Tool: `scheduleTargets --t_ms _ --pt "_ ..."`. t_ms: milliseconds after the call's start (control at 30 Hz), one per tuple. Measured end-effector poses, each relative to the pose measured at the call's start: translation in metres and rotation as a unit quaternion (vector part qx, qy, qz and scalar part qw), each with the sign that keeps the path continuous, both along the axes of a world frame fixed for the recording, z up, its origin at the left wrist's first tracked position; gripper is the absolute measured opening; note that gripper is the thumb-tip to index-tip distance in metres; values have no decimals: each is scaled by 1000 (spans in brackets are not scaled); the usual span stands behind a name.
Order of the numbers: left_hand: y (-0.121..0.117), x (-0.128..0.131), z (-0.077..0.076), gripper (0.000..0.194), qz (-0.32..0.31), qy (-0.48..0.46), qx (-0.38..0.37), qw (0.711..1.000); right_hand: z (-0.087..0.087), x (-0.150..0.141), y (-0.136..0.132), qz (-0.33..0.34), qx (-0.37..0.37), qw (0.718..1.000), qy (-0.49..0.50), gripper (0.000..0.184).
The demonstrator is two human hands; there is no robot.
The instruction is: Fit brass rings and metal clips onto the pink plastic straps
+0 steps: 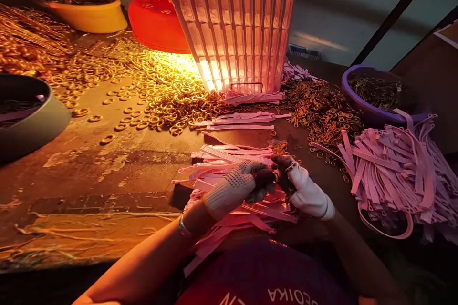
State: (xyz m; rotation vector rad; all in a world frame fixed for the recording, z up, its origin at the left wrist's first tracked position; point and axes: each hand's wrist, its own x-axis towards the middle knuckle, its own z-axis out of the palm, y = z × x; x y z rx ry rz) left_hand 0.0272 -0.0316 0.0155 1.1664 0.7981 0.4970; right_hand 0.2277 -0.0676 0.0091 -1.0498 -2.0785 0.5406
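My left hand (246,182), in a dotted knit glove, is closed with dark fingertips pinched together. A small brass-coloured ring (275,177) shows at those fingertips, between the two hands. My right hand (304,188), in a white glove with dark fingertips, is bent and closed close against the left; what its fingers hold is hidden. Beneath both hands lies a loose pile of pink straps (214,159) with small looped ends. More pink straps (243,119) rest farther back in a short row.
Loose rings (171,105) spread under a red lamp (157,24). A tall ribbed panel (239,28) stands behind. Metal clasps (318,109) and a purple basin (352,100) are right, above a strap heap (397,171). A grey basin (46,119) and yellow tub (96,16) stand left.
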Motion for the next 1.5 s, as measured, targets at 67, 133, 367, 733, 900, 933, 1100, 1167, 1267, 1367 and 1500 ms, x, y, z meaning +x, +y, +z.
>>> scheduleTargets --t_ms 67,133,367,733,900,933,1100,1167,1267,1367,1500 --pt "0 3 -1 33 -10 14 9 1000 0 -3 0 12 27 999 -24 52" --pt "0 4 -3 31 -1 36 27 999 -1 -3 -1 -28 31 998 -55 46" --pt "8 0 -7 15 -4 69 138 988 1 5 -3 -120 3 957 -263 12" --pt "78 28 -9 19 -46 14 26 999 -9 -3 13 -300 -13 942 -150 23" --pt "174 56 -40 13 -6 202 285 937 -17 14 20 -246 -52 967 47 23" --pt "187 62 -48 17 -1 209 293 933 -18 15 20 -233 -51 969 67 27" --pt "209 79 -68 13 -5 247 285 926 -20 20 18 -216 -31 976 28 30" --pt "205 76 -63 15 -8 253 265 930 -20 23 19 -209 -30 977 16 39" --pt "187 60 -46 13 -14 251 214 944 -23 24 23 -203 -34 978 8 55" --pt "152 38 -24 19 -26 226 159 961 -24 18 31 -224 -11 974 -38 56" --pt "95 16 -3 34 -20 108 84 990 -16 0 38 -251 8 953 -168 33"
